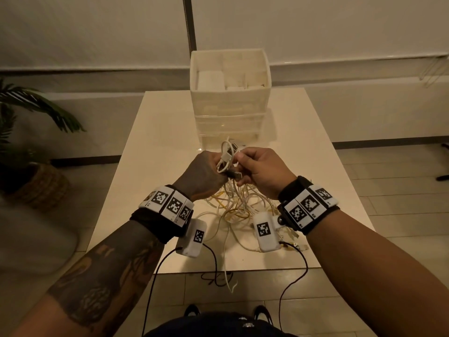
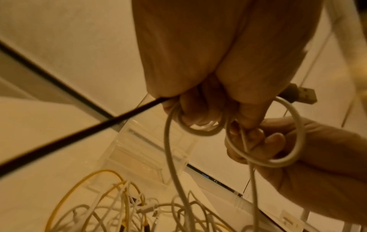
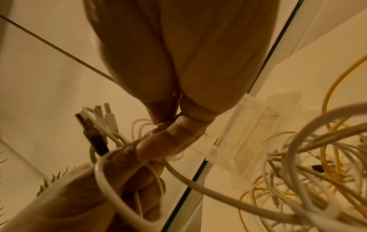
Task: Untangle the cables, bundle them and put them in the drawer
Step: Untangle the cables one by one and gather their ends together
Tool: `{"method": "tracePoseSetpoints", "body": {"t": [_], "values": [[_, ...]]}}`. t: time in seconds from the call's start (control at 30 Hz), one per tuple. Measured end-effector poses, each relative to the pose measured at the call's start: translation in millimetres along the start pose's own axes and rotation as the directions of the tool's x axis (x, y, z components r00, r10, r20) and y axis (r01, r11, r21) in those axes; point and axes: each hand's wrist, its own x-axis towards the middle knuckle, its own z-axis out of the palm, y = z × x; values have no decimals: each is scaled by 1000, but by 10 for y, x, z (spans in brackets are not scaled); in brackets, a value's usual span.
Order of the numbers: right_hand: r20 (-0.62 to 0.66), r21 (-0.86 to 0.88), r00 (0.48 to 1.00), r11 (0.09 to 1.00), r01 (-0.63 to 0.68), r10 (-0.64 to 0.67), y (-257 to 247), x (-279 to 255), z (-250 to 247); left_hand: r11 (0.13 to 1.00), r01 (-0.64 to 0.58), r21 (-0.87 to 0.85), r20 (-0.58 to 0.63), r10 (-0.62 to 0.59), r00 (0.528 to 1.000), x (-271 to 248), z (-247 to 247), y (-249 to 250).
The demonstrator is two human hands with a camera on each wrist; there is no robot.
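The cables (image 1: 239,203) are one white-and-yellow tangle lying on the table (image 1: 155,152) in front of you, with the top of it lifted up between your hands. Your left hand (image 1: 206,171) has its fingers curled round a clump of white loops (image 2: 200,130), and a few plug ends (image 3: 103,116) (one of them dark) stick up out of that fist. Your right hand (image 1: 261,166) pinches a thin white strand between thumb (image 3: 174,136) and forefinger, right against the left hand; the two hands touch or nearly touch. From the grip the strands drop straight down into the rest of the pile, which spreads toward the near edge of the table, and one white cable (image 1: 227,268) hangs off that edge. The yellow cable (image 2: 83,185) sits low in the pile, not in either hand. The drawer unit (image 1: 229,93) stands just behind the tangle at the far middle of the table; I can't tell from here whether any drawer is pulled out. A potted plant (image 1: 29,132) stands on the floor to your left.
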Motion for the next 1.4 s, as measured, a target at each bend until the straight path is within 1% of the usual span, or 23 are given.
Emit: {"method": "tracePoseSetpoints", "body": {"t": [0.07, 0.1, 0.13, 0.17, 0.2, 0.23, 0.27, 0.3, 0.4, 0.53, 0.63, 0.67, 0.7, 0.77, 0.83, 0.93, 1.0, 1.13, 1.2, 1.27, 1.33, 1.37, 1.4], "values": [[-20, -63, 1000, 998, 7, -8, 12, -10, 5, 1000, 12, 18, 13, -12, 1000, -12, 12, 0], [-19, -100, 1000, 995, 2, -4, 11, -25, 9, 1000, 22, 14, -9, -22, 1000, -13, 13, 6], [1, -174, 1000, 985, 2, -2, 20, -40, 8, 999, 31, -4, -60, -32, 998, 0, 4, 2], [40, -311, 999, 950, 12, 1, 42, -61, 5, 999, 37, -30, -137, -40, 990, 21, -17, 3], [98, -497, 995, 866, 43, 6, 67, -89, -2, 998, 41, -57, -227, -53, 972, 46, -45, -2], [168, -658, 986, 747, 94, 24, 96, -111, -11, 995, 44, -86, -306, -68, 950, 69, -79, -9], [211, -756, 976, 642, 131, 49, 126, -124, -22, 993, 45, -109, -363, -82, 928, 84, -108, -16], [210, -793, 975, 596, 127, 71, 141, -137, -32, 992, 46, -121, -397, -91, 913, 82, -126, -24], [165, -768, 980, 639, 54, 115, 104, -156, -54, 986, 54, -160, -425, -118, 897, 39, -127, -81], [149, -758, 987, 648, 75, 61, -39, -140, -41, 978, 49, -202, -440, -135, 888, -23, -54, -176], [69, -734, 996, 679, 12, 57, -101, -67, -70, 976, 20, -218, -359, -99, 928, -55, 3, -183], [33, -702, 998, 712, -17, 56, -108, -50, -81, 976, 20, -218, -319, -90, 944, -67, 19, -186], [-2, -633, 998, 772, -47, 59, -113, -40, -85, 976, 7, -218, -282, -70, 957, -78, 34, -184], [-49, -390, 993, 913, -119, 109, -134, -40, -76, 972, -18, -233, -219, -34, 975, -89, 69, -200], [-37, -152, 986, 974, -169, 165, -172, -37, -52, 967, -33, -253, -161, -8, 987, -100, 111, -210], [10, 13, 982, 982, -190, 190, -197, -29, -7, 970, -30, -242, -126, -1, 992, -62, 181, -224], [17, 77, 979, 976, -204, 203, -208, -36, 22, 964, -33, -263, -103, 6, 995, -57, 201, -202], [41, 171, 972, 957, -234, 230, -233, -29, 9, 971, -59, -231, -111, 33, 993, -41, 166, -136], [88, 97, 979, 976, -193, 185, -224, -39, -41, 976, -45, -215, -152, 12, 988, -7, 108, -112], [168, -131, 978, 986, -99, 120, -215, -77, -57, 976, -23, -216, -191, -19, 981, 21, 48, -89], [222, -421, 973, 907, 32, 68, -195, -110, -35, 965, 0, -262, -197, -54, 979, 25, 31, -78], [219, -517, 975, 851, 92, 28, -169, -102, -26, 959, 8, -282, -197, -66, 978, 15, 37, -63], [205, -556, 979, 821, 132, -18, -140, -91, -14, 953, 19, -301, -199, -82, 977, 9, 49, -64]]}}
